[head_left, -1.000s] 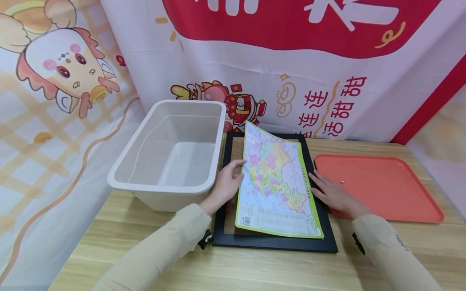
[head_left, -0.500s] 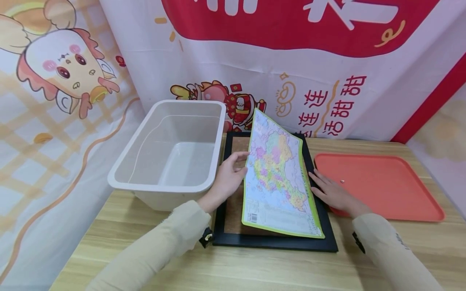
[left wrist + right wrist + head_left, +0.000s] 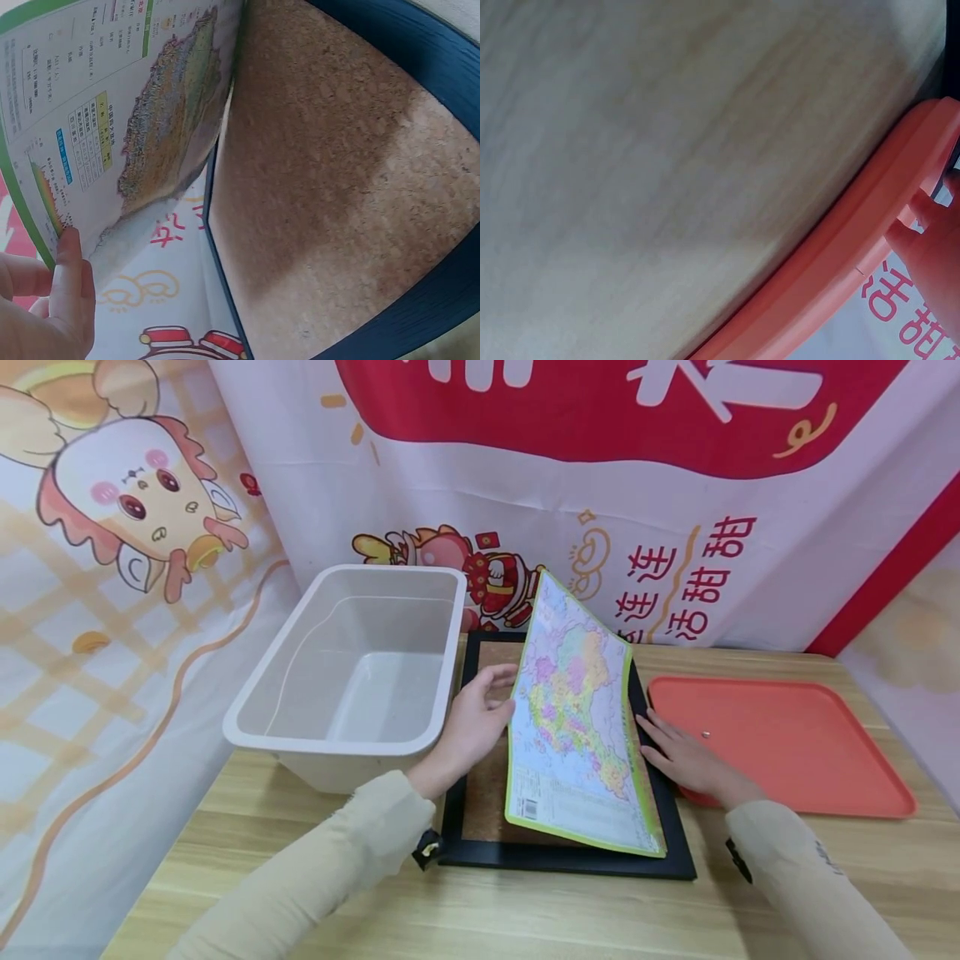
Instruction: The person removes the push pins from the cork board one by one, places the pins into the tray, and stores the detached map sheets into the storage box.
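A green-edged map sheet [image 3: 573,718] is tilted up over a black-framed cork board [image 3: 487,777]. Its left side is raised, while the right side stays low near the frame's right edge. My left hand [image 3: 476,727] pinches the raised left edge between thumb and fingers. In the left wrist view, the fingers [image 3: 69,270] lie against the sheet's printed underside, and bare cork [image 3: 337,165] shows beside it. My right hand [image 3: 686,760] rests with extended fingers on the right side of the black frame; in the right wrist view only part of that hand [image 3: 934,255] shows.
Left of the board stands a deep pale plastic tub [image 3: 345,747], close to my left forearm. A red tray [image 3: 795,743] lies to the right, partly beneath my right wrist. Behind the wooden table [image 3: 465,918] hangs a printed cloth [image 3: 450,493].
My left hand has raised the map's left edge higher and shifted it rightward, uncovering more cork. The right hand keeps its place on the frame.
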Demonstrator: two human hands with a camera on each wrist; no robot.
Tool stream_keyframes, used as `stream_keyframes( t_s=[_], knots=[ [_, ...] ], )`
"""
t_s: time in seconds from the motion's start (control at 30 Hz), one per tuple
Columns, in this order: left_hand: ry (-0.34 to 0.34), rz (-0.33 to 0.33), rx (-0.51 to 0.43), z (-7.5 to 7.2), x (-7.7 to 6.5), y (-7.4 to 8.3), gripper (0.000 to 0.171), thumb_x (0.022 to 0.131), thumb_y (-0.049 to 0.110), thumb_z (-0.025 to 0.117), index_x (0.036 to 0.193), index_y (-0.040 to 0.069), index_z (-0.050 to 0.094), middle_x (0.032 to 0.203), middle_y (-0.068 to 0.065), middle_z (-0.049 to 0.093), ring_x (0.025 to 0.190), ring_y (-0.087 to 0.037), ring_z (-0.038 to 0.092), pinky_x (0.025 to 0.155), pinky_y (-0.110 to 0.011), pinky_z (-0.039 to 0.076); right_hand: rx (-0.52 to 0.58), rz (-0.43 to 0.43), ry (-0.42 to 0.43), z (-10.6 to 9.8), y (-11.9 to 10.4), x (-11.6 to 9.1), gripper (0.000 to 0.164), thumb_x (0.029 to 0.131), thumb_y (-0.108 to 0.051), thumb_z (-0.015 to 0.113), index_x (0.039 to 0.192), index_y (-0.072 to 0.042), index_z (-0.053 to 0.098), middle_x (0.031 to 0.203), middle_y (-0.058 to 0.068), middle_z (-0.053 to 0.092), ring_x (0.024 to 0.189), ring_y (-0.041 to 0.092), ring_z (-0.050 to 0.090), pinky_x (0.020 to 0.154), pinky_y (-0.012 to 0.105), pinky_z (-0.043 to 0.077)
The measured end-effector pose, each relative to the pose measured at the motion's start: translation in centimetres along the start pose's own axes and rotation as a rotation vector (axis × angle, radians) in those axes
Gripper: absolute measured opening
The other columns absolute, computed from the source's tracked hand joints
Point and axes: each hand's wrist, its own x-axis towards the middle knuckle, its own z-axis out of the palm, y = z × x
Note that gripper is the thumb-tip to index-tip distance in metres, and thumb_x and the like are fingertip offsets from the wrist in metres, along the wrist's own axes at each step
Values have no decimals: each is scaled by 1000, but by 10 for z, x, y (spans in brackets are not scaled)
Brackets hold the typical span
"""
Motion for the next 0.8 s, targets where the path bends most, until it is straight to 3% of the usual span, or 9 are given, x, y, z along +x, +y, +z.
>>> stream_keyframes(
  t_s=[0.4,0.63,0.8],
  knots=[
    [-5,52,25,-10,-6,18,46,94,3,54,138,14,47,138,-6,53,103,-21,66,78,-28,58,0,-1,1,0,-2,0,69,101,-48,34,154,-9,14,160,23,10,142,51,15,111,67,18],
    [-17,69,-53,-22,-10,30,40,96,3,51,135,13,49,133,-6,54,101,-22,67,73,-29,59,-7,-5,8,-1,-3,0,71,100,-51,33,154,-8,16,160,23,10,142,51,16,111,67,18],
    [-20,65,-86,-36,-9,37,42,97,4,49,138,12,46,135,-7,51,101,-24,66,76,-31,59,2,-28,10,-1,-1,-1,70,101,-48,34,153,-4,17,160,23,9,142,50,14,112,66,18]
  ],
)
